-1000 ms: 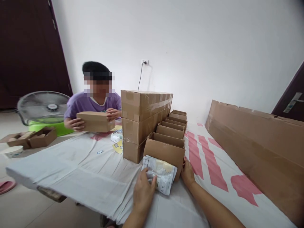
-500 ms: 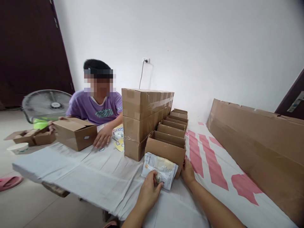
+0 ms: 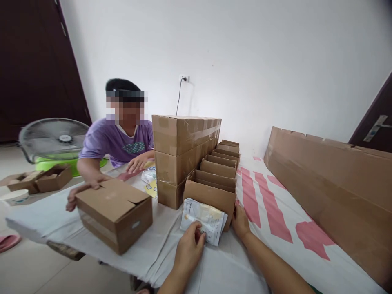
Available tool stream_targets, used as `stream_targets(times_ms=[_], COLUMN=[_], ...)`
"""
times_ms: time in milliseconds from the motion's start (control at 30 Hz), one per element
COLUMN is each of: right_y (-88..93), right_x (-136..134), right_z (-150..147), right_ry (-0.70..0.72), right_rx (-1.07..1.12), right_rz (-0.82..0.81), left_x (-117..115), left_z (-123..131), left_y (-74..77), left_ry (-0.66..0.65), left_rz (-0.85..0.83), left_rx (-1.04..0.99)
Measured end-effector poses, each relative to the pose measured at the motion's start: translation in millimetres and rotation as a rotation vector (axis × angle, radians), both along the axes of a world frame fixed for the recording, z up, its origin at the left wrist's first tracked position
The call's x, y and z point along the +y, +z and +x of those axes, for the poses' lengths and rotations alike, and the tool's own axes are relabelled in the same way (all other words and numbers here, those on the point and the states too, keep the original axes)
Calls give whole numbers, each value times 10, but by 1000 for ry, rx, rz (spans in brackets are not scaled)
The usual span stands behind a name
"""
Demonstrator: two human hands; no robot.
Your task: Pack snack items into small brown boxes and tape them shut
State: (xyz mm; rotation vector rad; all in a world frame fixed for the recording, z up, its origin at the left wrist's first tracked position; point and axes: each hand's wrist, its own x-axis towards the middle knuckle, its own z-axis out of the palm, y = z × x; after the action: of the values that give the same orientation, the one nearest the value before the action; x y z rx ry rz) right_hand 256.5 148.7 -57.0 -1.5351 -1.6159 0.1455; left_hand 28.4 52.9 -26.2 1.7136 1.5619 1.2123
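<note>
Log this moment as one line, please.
left hand: touching white packet | right hand: at nearest open carton's right side | co-worker's hand: on cardboard box

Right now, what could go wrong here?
1. Slip: the left hand seems to touch the white packaging with only its fingertips, so it could slide down.
2. Drop: the co-worker's hand is on a carton close to the edge of the table; a hard push might tip it off.

packet point(image 3: 210, 213) print unreadable, pink slipper point(image 3: 9, 242) cut off
</note>
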Motion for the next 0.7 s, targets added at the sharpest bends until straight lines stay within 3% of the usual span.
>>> stream_targets(times_ms=[433,700], right_y=[8,63], right_x=[-1,-10], right_z=[-6,-10], right_ry=[10,27], right_rx=[48,184], right_rz=[11,11], left_x=[3,-15], left_z=[-3,-16], left_y=[-104,-87], left_ry=[-49,-71], left_rz=[118,72], left_rx=[35,42])
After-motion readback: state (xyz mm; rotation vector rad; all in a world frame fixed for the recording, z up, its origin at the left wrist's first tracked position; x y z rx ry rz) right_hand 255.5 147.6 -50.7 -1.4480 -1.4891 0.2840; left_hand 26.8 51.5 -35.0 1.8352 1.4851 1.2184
